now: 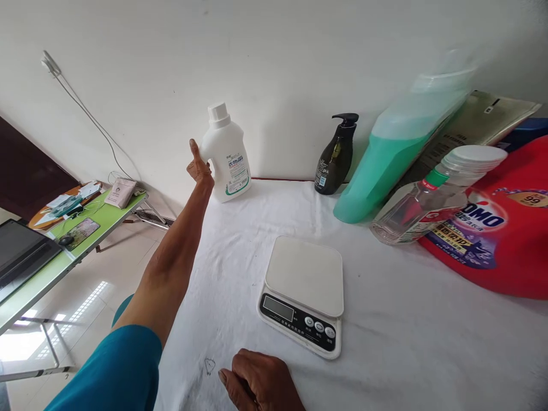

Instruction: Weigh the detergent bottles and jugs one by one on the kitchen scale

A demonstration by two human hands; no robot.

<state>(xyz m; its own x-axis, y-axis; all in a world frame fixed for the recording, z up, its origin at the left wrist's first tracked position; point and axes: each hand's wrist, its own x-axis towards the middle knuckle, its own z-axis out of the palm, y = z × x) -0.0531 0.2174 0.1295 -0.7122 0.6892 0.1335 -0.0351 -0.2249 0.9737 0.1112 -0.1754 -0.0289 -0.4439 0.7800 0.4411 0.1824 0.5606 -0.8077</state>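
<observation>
My left hand (200,167) reaches to the back of the table, its fingers wrapped around the handle of a white laundry detergent bottle (231,151) and its thumb pointing up. The capped bottle stands upright close to the wall. In front of me, a white digital kitchen scale (306,277) lies on the cloth with a bare platform and a blank display. My right hand (263,381) rests at the table's front edge, just below the scale and apart from it. Its fingers are curled into a loose fist, with nothing visible in it.
White cloth (385,342) covers the table. A dark pump bottle (336,157) stands by the wall. At the right are a green-liquid bottle (381,165), a clear bottle (422,208) and a red OMO jug (514,228). A green desk (92,220) is at the left.
</observation>
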